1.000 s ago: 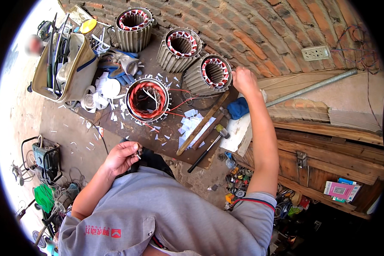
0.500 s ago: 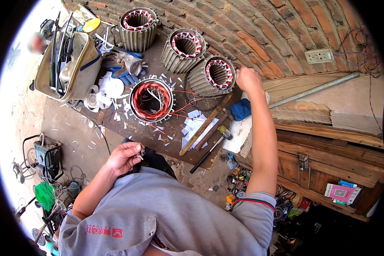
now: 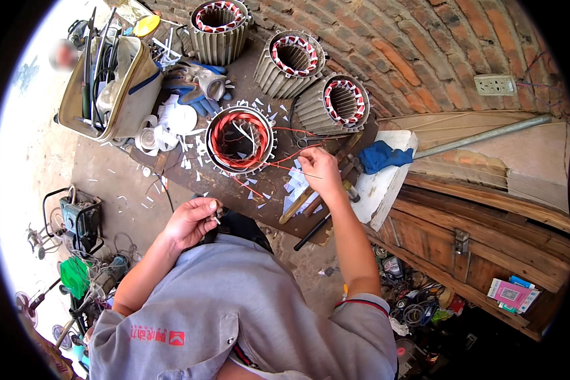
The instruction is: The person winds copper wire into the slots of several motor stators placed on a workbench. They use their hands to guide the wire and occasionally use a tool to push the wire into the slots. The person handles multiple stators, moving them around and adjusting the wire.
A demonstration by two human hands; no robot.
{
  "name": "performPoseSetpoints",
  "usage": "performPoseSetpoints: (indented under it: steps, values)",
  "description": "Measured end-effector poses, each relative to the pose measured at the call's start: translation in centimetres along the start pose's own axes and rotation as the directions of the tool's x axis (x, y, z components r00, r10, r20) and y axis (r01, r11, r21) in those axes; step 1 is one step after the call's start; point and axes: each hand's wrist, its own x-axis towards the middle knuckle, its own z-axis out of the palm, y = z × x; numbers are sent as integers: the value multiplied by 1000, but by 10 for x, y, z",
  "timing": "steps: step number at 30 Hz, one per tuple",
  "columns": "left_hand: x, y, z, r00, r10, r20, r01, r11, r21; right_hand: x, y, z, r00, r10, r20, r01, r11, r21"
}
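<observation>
A finned motor stator (image 3: pixel 239 138) with copper windings and red leads stands on the dark bench (image 3: pixel 190 174), with white paper scraps around it. My right hand (image 3: pixel 320 168) rests just right of it, fingers pinched on a thin wire that runs back toward the stator. My left hand (image 3: pixel 193 220) hovers below the bench edge, near my chest, closed on a small dark object (image 3: pixel 216 212). Three more stators with red-and-white liners stand behind: one at the back (image 3: pixel 218 22), one in the middle (image 3: pixel 293 60), and one (image 3: pixel 335 101) nearest my right hand.
An open tool bag (image 3: pixel 114 82) sits at the far left beside gloves (image 3: pixel 196 82) and white tape rolls (image 3: pixel 171 120). Long-handled tools (image 3: pixel 313 212) lie under my right hand. A blue cloth (image 3: pixel 383 155) lies on a white board (image 3: pixel 386 183). A brick wall and a metal pipe (image 3: pixel 487 136) are at right.
My right hand came down from the rightmost stator to the bench beside the copper-wound stator and pinched a wire. My left hand stayed near my chest.
</observation>
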Motion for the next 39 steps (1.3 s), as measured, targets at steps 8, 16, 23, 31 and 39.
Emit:
performPoseSetpoints:
  steps: [8,16,23,31,39]
  values:
    - [3,2,18,999,-49,10,48,996,72,-3,29,60,998,23,-50,-32,983,-179]
    - [3,-5,12,999,-49,-13,49,997,53,-14,21,49,992,-99,-75,91,990,-106]
    - [6,-7,14,1000,-13,10,13,1000,17,60,-12,-55,941,45,-335,105,903,417]
    - [2,-9,11,1000,12,-10,-12,1000,-8,165,-17,-99,957,-209,-202,187,975,-123]
    - [1,-6,-1,998,64,15,-62,995,-83,173,-9,-92,937,-334,-98,287,900,-328]
